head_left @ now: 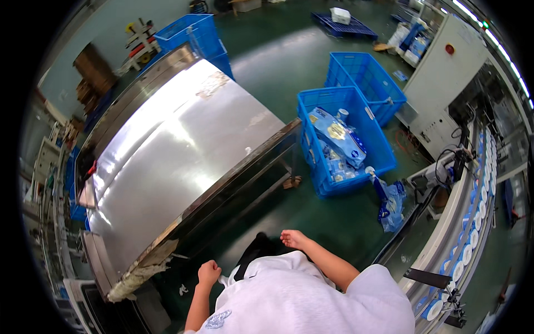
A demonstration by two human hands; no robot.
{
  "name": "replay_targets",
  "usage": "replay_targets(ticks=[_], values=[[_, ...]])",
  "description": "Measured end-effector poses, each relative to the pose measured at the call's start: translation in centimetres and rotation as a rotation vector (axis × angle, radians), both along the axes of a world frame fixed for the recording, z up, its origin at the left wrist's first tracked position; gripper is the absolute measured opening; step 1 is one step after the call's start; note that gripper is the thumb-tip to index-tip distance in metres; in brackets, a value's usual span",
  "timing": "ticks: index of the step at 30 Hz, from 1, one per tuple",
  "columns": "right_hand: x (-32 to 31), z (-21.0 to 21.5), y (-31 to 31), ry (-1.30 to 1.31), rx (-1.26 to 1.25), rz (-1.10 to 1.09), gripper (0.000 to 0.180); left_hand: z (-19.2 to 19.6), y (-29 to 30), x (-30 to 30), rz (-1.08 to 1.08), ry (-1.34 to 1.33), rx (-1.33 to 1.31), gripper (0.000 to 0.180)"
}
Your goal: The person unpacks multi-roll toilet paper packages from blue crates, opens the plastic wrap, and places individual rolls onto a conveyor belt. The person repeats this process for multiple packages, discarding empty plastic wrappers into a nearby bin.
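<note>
My left hand hangs in front of my body, curled into a loose fist, with nothing seen in it. It is nearest to the ragged, padded corner of a metal-topped table. My right hand hovers above the green floor, its fingers loosely bent and a little apart, holding nothing. Ahead of it on the right stands a blue plastic crate holding blue-and-white printed packages and a small white-topped item. Neither hand touches the table or the crate.
Another blue crate stands behind the first. Crumpled blue packaging lies on the floor beside it. Along my right runs a conveyor lined with white round-ended items. Blue crates stand beyond the table; a blue pallet lies farther off.
</note>
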State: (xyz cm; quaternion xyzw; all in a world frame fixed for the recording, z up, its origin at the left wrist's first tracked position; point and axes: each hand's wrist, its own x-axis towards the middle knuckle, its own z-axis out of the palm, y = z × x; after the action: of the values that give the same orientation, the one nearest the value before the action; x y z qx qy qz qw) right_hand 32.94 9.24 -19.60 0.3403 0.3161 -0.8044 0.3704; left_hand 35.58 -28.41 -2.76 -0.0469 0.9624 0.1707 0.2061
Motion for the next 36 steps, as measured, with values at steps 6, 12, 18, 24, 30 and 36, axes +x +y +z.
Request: replay_targets(ticks=[6, 12, 18, 24, 30, 36], values=[[-2.6, -5.4, 11.0, -0.161, 0.098, -0.398, 0.013, 1.1, 9.8, -14.8, -0.333, 0.126, 0.055, 0.014], [-2.0, -7.3, 22.0, -0.326, 0.330, -0.546, 0.014, 3.2, 25.9, -28.6, -0.513, 0.274, 0.479, 0.028], [-5.9, -7.2, 33.1, -0.327, 0.400, -0.604, 0.016, 4.0, 38.8, -37.7, -0.595, 0.486, 0.297, 0.046], [-15.2, -12.7, 45.0, -0.186, 0.540, -0.482, 0.019, 0.1, 44.4, -40.8, -0.417, 0.353, -0.120, 0.086], [-23.8, -29.0, 56.8, 0.043, 1.282, 0.177, 0.031, -0.4, 47.5, -41.1, -0.268, 0.354, -0.289, 0.090], [-29.9, -38.9, 65.0, -0.419, 1.182, 0.389, 0.057, -0.9, 48.7, -40.9, -0.115, 0.236, -0.412, 0.090]])
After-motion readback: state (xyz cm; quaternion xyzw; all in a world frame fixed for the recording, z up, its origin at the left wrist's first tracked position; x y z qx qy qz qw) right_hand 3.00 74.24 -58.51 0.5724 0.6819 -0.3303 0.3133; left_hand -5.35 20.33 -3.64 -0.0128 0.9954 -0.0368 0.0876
